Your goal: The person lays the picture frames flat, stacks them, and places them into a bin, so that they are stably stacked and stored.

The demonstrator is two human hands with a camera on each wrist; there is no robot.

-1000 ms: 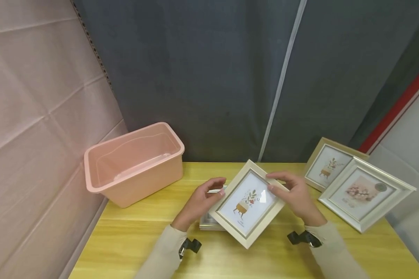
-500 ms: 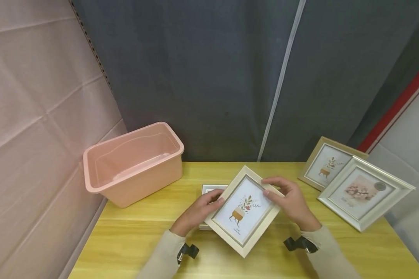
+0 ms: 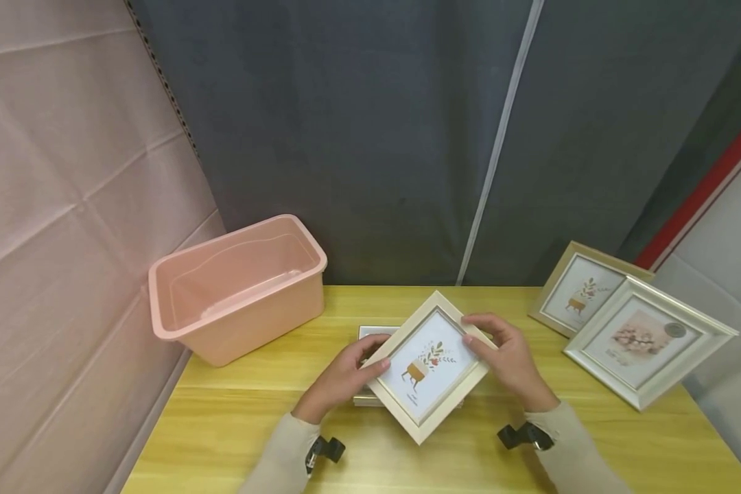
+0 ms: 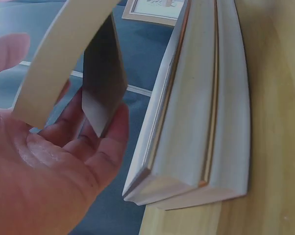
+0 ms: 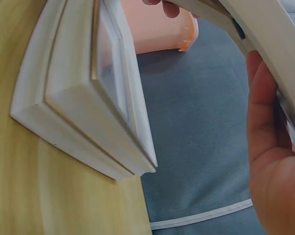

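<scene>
A cream picture frame [image 3: 431, 370] with a potted-plant print is held tilted above the table in both hands. My left hand [image 3: 342, 374] grips its left corner, thumb on the front. My right hand [image 3: 511, 357] pinches the upper right edge between thumb and fingers. In the left wrist view a dark flap [image 4: 104, 73] stands out behind the frame, and fingertips touch its lower end. Below the held frame, silvery-white picture frames [image 4: 191, 112] lie stacked flat on the table; from above they are mostly covered. The right wrist view shows the same stack [image 5: 84, 98] apart from my right hand.
A pink plastic bin [image 3: 265, 309] stands at the back left of the wooden table [image 3: 234, 425]. At the right, a silver frame with a blossom print [image 3: 645, 343] leans in front of a tan frame [image 3: 571, 295]. A dark curtain [image 3: 358, 151] hangs behind.
The held picture frame has moved slightly left and towards me, with both hands. My left thumb and fingers have come further round its left corner. The standing frames and the bin stay put.
</scene>
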